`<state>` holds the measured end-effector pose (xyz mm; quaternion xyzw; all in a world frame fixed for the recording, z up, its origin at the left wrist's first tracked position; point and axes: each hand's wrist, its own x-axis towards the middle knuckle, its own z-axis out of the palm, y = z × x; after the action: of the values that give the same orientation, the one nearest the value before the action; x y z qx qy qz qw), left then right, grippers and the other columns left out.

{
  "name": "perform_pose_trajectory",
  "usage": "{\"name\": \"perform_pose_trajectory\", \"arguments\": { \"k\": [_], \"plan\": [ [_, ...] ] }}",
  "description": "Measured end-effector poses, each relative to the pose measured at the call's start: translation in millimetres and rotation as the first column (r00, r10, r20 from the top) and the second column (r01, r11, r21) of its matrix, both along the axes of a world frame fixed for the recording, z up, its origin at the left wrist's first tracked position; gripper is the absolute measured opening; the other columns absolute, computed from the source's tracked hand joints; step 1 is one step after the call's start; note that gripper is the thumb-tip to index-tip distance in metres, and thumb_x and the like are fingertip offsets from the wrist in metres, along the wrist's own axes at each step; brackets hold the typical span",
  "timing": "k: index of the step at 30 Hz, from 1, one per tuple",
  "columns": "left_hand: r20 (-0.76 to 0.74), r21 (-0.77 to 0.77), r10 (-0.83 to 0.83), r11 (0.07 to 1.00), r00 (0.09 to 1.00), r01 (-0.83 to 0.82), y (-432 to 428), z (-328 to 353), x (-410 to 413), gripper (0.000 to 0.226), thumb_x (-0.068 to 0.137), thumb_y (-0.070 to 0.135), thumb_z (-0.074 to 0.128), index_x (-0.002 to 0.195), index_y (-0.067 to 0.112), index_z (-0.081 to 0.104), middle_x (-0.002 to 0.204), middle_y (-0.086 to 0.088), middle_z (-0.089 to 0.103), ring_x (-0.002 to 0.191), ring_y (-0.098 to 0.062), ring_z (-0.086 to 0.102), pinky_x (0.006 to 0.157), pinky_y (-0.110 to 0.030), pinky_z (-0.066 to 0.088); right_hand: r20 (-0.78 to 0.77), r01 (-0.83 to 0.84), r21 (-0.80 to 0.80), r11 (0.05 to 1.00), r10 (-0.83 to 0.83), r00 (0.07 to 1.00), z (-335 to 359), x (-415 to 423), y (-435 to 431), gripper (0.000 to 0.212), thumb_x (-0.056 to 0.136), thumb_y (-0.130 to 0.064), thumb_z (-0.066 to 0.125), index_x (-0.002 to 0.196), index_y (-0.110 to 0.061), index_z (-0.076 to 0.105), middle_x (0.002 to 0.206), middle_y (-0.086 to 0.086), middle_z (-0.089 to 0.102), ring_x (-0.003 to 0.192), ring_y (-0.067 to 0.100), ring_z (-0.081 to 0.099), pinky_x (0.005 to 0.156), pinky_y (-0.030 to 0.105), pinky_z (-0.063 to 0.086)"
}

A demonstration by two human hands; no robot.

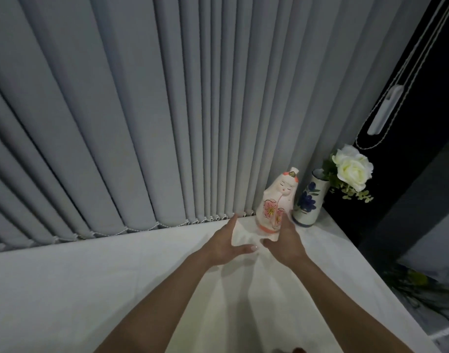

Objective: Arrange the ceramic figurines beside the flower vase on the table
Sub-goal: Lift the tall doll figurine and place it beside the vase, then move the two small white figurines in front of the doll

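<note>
Grey vertical blinds (142, 110) fill the background behind a table (65, 289) covered with a white cloth. At the far right corner of the table stands 1 flower vase (307, 201) with blue painted flowers, holding a white rose (352, 169). Just beside it, on its left, 1 ceramic figurine (275, 202) stands upright. The left hand (224, 244) and the right hand (285, 242) are both spread with fingers apart, holding nothing; the right fingertips seem to reach the figurine base, but contact is not clear.
</note>
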<state>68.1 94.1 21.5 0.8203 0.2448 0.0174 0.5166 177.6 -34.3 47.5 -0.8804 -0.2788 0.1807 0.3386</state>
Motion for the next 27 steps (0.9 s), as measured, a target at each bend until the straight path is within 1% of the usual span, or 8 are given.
{"name": "perform_pose_trajectory", "arguments": {
  "k": [3,6,9,13,17,21,24,27],
  "plan": [
    [-0.007,0.002,0.015,1.000,1.000,-0.015,-10.1,5.6,-38.4,0.105,0.071,0.049,0.073,0.149,0.026,0.006,0.158,0.000,0.019,0.145,-0.016,0.019,0.119,-0.042,0.025,0.009,-0.065,-0.060,0.996,0.066,0.998,5.2,-31.7,-8.1,0.089,0.085,-0.020,0.065,0.149,-0.007,0.005,0.157,0.011,0.020,0.143,0.028,0.025,0.113,0.035,0.028],
    [-0.003,-0.025,0.053,0.998,0.999,-0.053,-16.5,7.0,-80.8,0.097,0.073,0.046,0.073,0.148,0.025,0.015,0.157,0.001,0.024,0.143,-0.015,0.024,0.118,-0.041,0.026,-0.001,-0.171,-0.077,0.982,0.171,0.985,9.5,-61.6,-15.0,0.081,0.085,-0.021,0.065,0.148,-0.008,0.015,0.155,0.009,0.029,0.141,0.025,0.030,0.112,0.031,0.027],
    [-0.011,-0.058,0.077,0.995,0.997,-0.077,-18.7,6.1,-125.6,0.087,0.076,0.043,0.071,0.146,0.025,0.023,0.155,0.000,0.030,0.141,-0.015,0.030,0.114,-0.033,0.029,-0.069,-0.305,-0.095,0.947,0.300,0.951,8.7,-92.4,-22.7,0.075,0.086,-0.027,0.063,0.146,-0.009,0.022,0.153,0.007,0.033,0.140,0.021,0.034,0.113,0.030,0.027],
    [-0.030,-0.087,0.085,0.992,0.996,-0.087,-23.4,1.7,-189.7,0.081,0.074,0.040,0.073,0.143,0.030,0.031,0.150,0.001,0.038,0.136,-0.011,0.035,0.104,-0.026,0.030,-0.093,-0.493,-0.114,0.863,0.485,0.870,5.6,-131.3,-33.8,0.070,0.086,-0.041,0.061,0.144,-0.013,0.033,0.149,0.005,0.042,0.136,0.017,0.041,0.111,0.027,0.032],
    [-0.118,0.036,0.039,0.999,0.992,-0.035,-35.7,-11.4,-243.6,0.088,0.066,0.042,0.080,0.141,0.033,0.034,0.147,0.008,0.042,0.129,0.001,0.038,0.102,-0.020,0.031,-0.120,-0.632,-0.196,0.749,0.622,0.774,-4.5,-160.4,-49.4,0.069,0.082,-0.046,0.064,0.140,-0.018,0.041,0.147,-0.001,0.045,0.134,0.011,0.042,0.108,0.021,0.030],
    [-0.194,0.132,0.007,0.991,0.981,0.019,-51.9,-22.0,-268.1,0.091,0.057,0.042,0.085,0.137,0.033,0.041,0.142,0.014,0.046,0.122,0.006,0.041,0.101,-0.015,0.032,-0.150,-0.684,-0.319,0.655,0.678,0.720,-13.1,-170.5,-66.6,0.073,0.076,-0.046,0.070,0.138,-0.021,0.043,0.147,-0.002,0.045,0.134,0.012,0.041,0.108,0.023,0.031],
    [-0.209,0.186,-0.023,0.981,0.978,0.063,-59.6,-27.6,-270.7,0.082,0.059,0.031,0.086,0.132,0.027,0.049,0.137,0.010,0.052,0.122,-0.002,0.048,0.103,-0.018,0.037,-0.148,-0.691,-0.433,0.579,0.711,0.688,-17.0,-171.0,-74.7,0.078,0.072,-0.043,0.075,0.139,-0.020,0.042,0.145,0.000,0.046,0.132,0.016,0.041,0.107,0.027,0.033],
    [-0.216,0.212,-0.046,0.973,0.975,0.093,-63.8,-31.9,-270.6,0.072,0.059,0.026,0.087,0.125,0.025,0.057,0.127,0.008,0.060,0.114,-0.007,0.055,0.096,-0.019,0.041,-0.150,-0.678,-0.525,0.515,0.727,0.670,-23.6,-170.0,-80.5,0.076,0.072,-0.036,0.076,0.138,-0.017,0.042,0.140,0.002,0.048,0.129,0.020,0.042,0.103,0.028,0.033]
  ]
}}
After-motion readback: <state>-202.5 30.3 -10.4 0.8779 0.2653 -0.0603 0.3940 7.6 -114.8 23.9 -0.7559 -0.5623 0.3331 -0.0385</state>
